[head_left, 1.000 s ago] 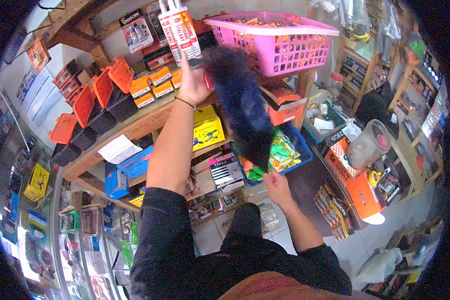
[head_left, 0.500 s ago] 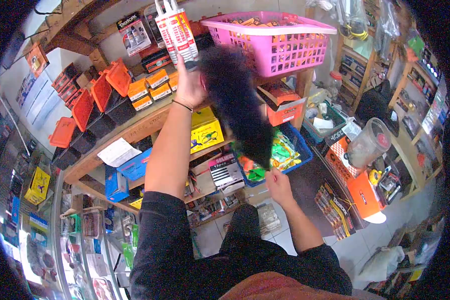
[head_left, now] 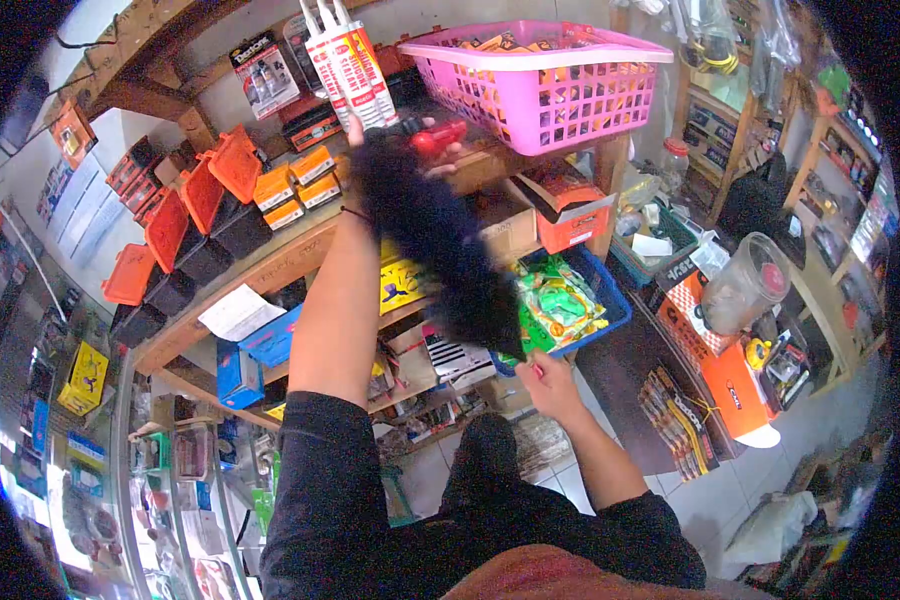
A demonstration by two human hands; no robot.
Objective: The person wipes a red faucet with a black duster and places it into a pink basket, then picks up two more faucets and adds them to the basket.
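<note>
A fluffy black duster point(head_left: 445, 245), blurred by motion, stretches diagonally between my two hands. Its lower end meets my right hand point(head_left: 553, 388), whose fingers are closed round a thin reddish handle. My left hand point(head_left: 454, 158) is at the shelf edge, its fingers round a small red object point(head_left: 437, 138) with a black end; the duster hides most of the palm and wrist. White and red silicone sealant tubes point(head_left: 352, 75) stand just behind the left hand.
A pink basket point(head_left: 590, 95) of packets stands on the upper shelf point(head_left: 300, 250), right of open orange-lidded boxes point(head_left: 200, 200). Below are a blue basket point(head_left: 610, 325) with green packets and a yellow box point(head_left: 400, 285). A clear container point(head_left: 745, 285) stands right.
The duster has swung left and down, now covering my left wrist. My right hand has moved slightly left and down. The red object in my left hand shows more, and the blue basket is less covered.
</note>
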